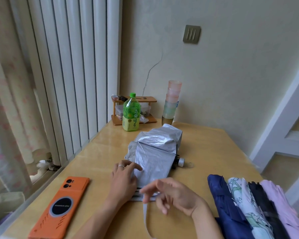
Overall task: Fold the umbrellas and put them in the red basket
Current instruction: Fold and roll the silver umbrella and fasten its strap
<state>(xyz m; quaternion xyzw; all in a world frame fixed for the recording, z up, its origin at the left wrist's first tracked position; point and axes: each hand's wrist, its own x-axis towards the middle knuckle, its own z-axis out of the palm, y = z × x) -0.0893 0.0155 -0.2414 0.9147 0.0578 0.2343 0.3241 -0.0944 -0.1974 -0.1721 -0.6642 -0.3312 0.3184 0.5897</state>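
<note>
Left hand [123, 182] flat on silver umbrella [155, 152], right fingers [150, 190] loosely open; phone [60, 207] beside.

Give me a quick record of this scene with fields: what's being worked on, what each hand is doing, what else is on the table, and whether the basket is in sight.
work item: silver umbrella, collapsed, canopy loose on the table
left hand: pressing flat on the canopy's near end
right hand: open, beside the closure strap
waiting: four umbrellas bundled at right
other items: orange phone, green tea bottle, stacked cups, wooden rack
red basket: not in view
</note>
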